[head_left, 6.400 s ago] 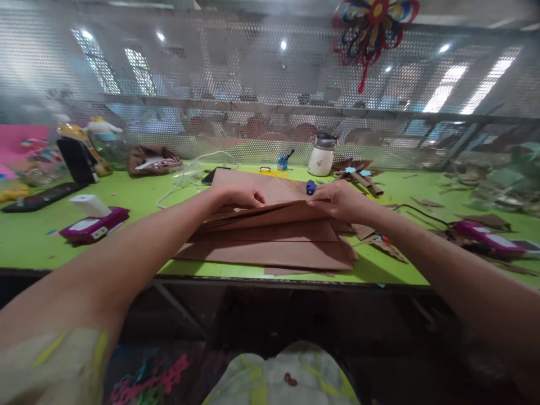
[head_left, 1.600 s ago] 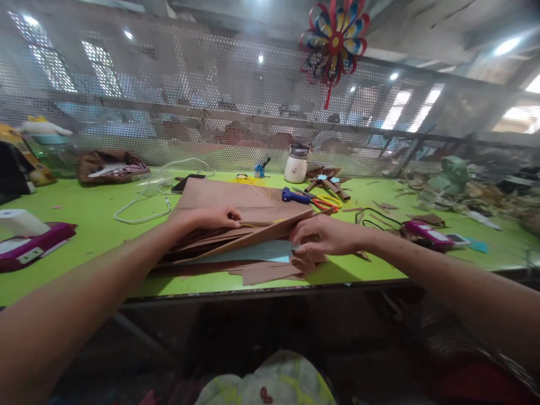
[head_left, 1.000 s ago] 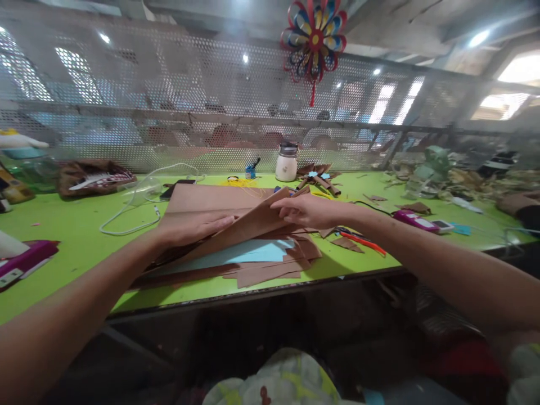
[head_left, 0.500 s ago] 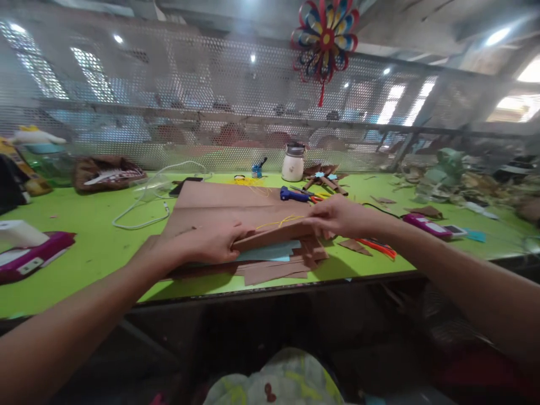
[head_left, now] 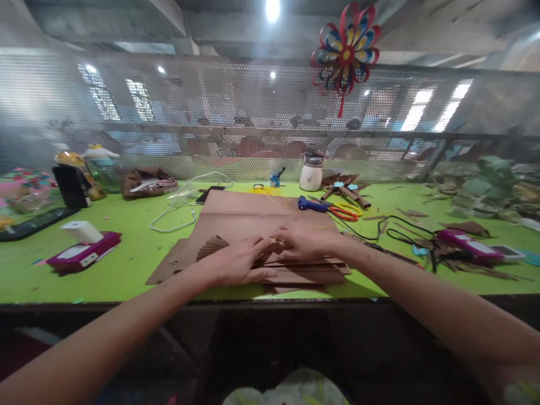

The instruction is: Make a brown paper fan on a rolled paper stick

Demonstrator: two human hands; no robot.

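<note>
A pleated brown paper fan (head_left: pixel 213 246) shows at the wrist side of my left hand (head_left: pixel 244 261); its middle is covered by my hands. The left palm lies low over the paper, fingers stretched and thumb apart. My right hand (head_left: pixel 301 241) meets the left fingertips, its bent fingers closed at the folded paper, partly hidden. Beneath both hands are flat brown paper sheets (head_left: pixel 248 208), with stacked cut pieces (head_left: pixel 312 275) along the near side.
On the green table (head_left: pixel 139 253) are a blue glue gun (head_left: pixel 312 205), orange-and-yellow-handled scissors (head_left: pixel 346 211), a white jar (head_left: pixel 311 173) and a white cable (head_left: pixel 172 229). Purple power strips (head_left: pixel 84 253) flank the paper. Brown scraps lie at right. A perforated screen (head_left: pixel 244 118) stands behind.
Before, my hands held a long folded brown strip apart at its ends, over blue paper. Now they are together, lower, and fanned pleats show at left. The view has shifted left.
</note>
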